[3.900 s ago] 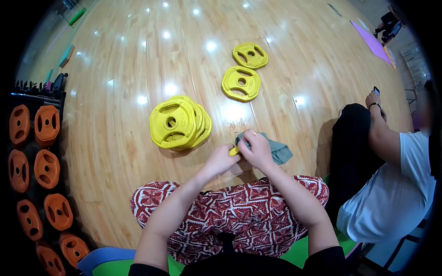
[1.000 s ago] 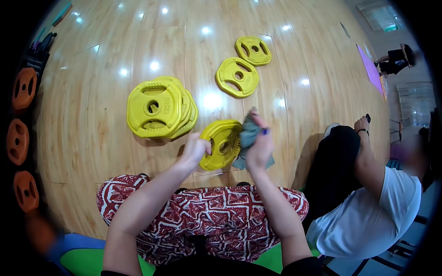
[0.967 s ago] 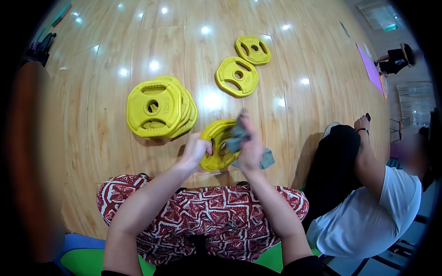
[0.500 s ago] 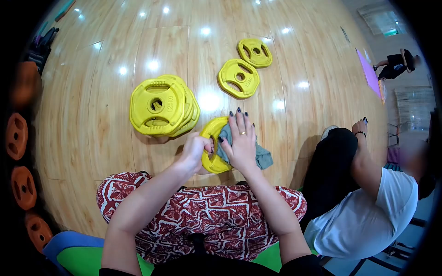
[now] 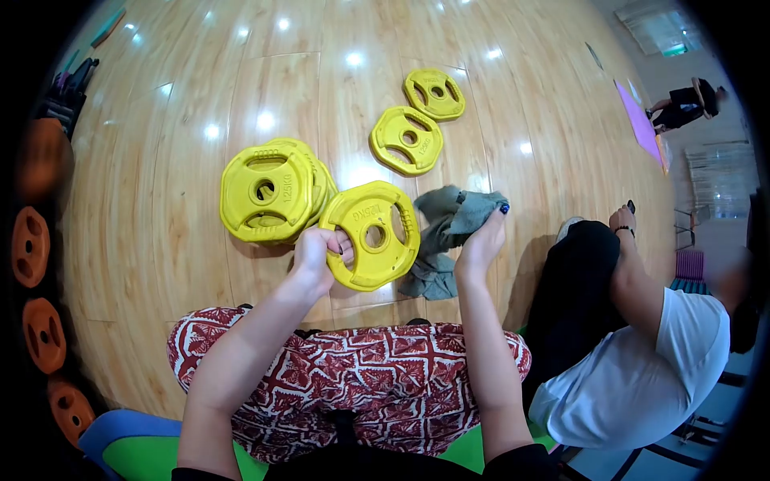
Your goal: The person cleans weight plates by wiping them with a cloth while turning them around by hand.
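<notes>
My left hand [image 5: 318, 255] grips the left rim of a yellow weight plate [image 5: 371, 235], holding it up with its face toward me above the wooden floor [image 5: 160, 240]. My right hand [image 5: 481, 244] is shut on a grey-green cloth [image 5: 446, 232] that hangs just right of the plate, apart from its face. A stack of larger yellow plates [image 5: 269, 191] lies on the floor directly left of the held plate. Two more yellow plates [image 5: 406, 141] [image 5: 434, 94] lie flat farther away.
Another person in a white shirt and black trousers [image 5: 634, 321] sits close on my right. Orange weight plates [image 5: 36, 321] hang on a rack at the left edge. My patterned red trousers [image 5: 353, 377] fill the near foreground, with a green and blue mat [image 5: 128, 449] below.
My right hand has lifted the cloth off the plate and moved right. My left hand has turned the plate so its full face shows and raised it slightly.
</notes>
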